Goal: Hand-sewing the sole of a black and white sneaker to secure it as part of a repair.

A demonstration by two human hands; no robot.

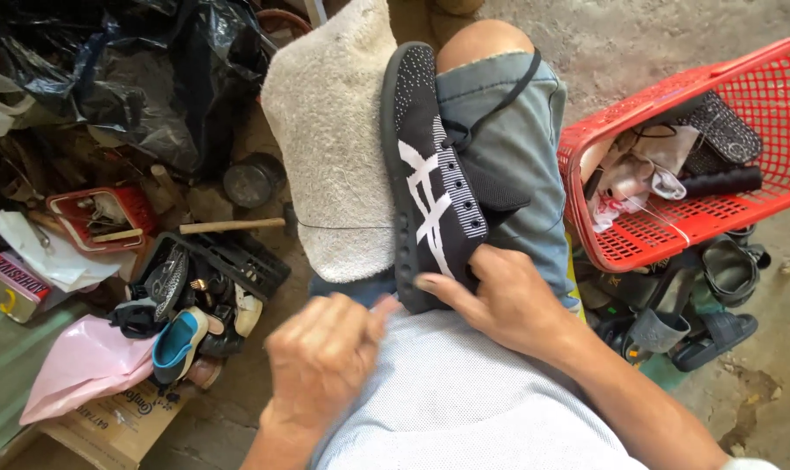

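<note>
At the far left of the frame a heap of black plastic bags fills the upper corner, what lies beneath it hidden in shadow. Below sits a small red tray of blurred tools, then a black crate of shoe parts too tangled to tell apart, and a wooden-handled hammer, its head partly hidden by the cream towel draped over one knee. Lower centre, the left hand is motion-blurred, fingers curled and pressed together; whether it pinches anything I cannot tell. The black sneaker with white stripes lies sole-edge up on the lap at centre frame, its heel end covered by the right hand, which clamps it, thumb on the sole's edge. At right, a red basket is cut off by the frame, dark sandals below it
</note>
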